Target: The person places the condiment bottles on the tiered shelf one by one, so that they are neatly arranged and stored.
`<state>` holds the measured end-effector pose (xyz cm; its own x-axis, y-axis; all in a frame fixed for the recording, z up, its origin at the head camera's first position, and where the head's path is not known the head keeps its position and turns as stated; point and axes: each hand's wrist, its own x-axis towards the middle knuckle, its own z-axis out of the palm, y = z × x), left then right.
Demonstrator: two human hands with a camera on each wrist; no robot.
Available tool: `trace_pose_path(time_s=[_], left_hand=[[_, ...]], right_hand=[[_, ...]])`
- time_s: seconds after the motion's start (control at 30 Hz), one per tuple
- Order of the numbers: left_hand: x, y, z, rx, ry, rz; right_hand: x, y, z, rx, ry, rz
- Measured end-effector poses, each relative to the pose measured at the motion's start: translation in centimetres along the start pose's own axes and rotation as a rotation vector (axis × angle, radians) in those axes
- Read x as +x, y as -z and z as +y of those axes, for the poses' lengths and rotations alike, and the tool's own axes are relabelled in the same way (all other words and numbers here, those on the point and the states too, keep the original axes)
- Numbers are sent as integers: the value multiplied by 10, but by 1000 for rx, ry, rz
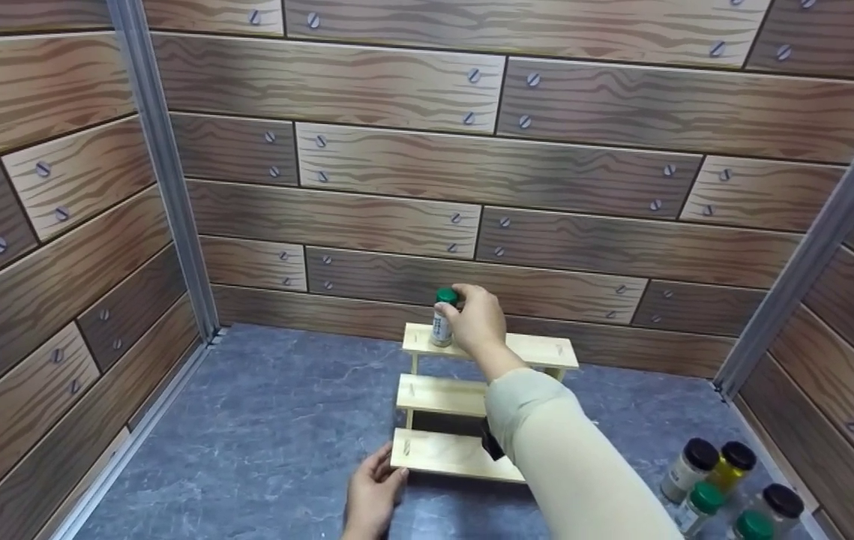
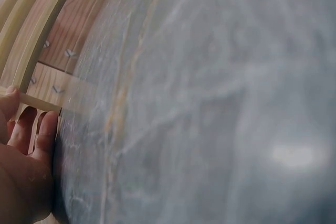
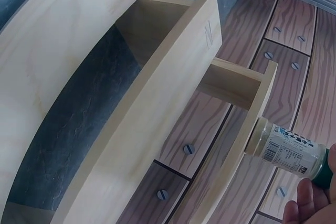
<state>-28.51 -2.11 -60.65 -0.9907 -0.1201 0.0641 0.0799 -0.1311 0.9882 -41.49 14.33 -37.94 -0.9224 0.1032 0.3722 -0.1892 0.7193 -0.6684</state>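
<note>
A pale wooden three-step rack (image 1: 445,395) stands on the dark marbled surface. My right hand (image 1: 477,321) grips a spice jar (image 1: 441,328) by its green lid, at the left end of the top step. In the right wrist view the labelled jar (image 3: 291,151) stands upright relative to that step, its base at the board. Down at the lowest step, my left hand (image 1: 373,495) holds the left end of the board. The left wrist view has its thumb on one face of the board and the fingers (image 2: 46,129) on the other side.
Several jars stand at the lower right: a black-lidded one (image 1: 685,476), a yellow one (image 1: 729,474), a green-lidded one (image 1: 696,510) and others. A wood-patterned back wall (image 1: 397,217) rises close behind the rack, and side walls flank the surface (image 1: 269,435).
</note>
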Motion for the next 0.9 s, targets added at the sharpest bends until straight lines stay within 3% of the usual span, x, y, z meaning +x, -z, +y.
trace_pose_path(time_s=[0.27,0.4,0.5,0.57,0.73,0.83,0.9], left_hand=[[1,0,-3,-33,-8,-3],[-1,2,-2,3,25,18],[-7,0,-3,39,59,56],[-10,0,-3,56,75,78],[-11,-1,1,43,86,74],[-9,-4,5,47,59,77],[-9,-7,7,57,41,81]], right_hand=[[-5,1,-3,-48,-32,10],[-15,5,11,-11,-26,52],[-37,12,42,1,17,119],[-55,20,69,-11,97,200],[-96,68,143,-118,306,469],[-120,110,182,-224,291,559],[-137,137,202,-288,202,577]])
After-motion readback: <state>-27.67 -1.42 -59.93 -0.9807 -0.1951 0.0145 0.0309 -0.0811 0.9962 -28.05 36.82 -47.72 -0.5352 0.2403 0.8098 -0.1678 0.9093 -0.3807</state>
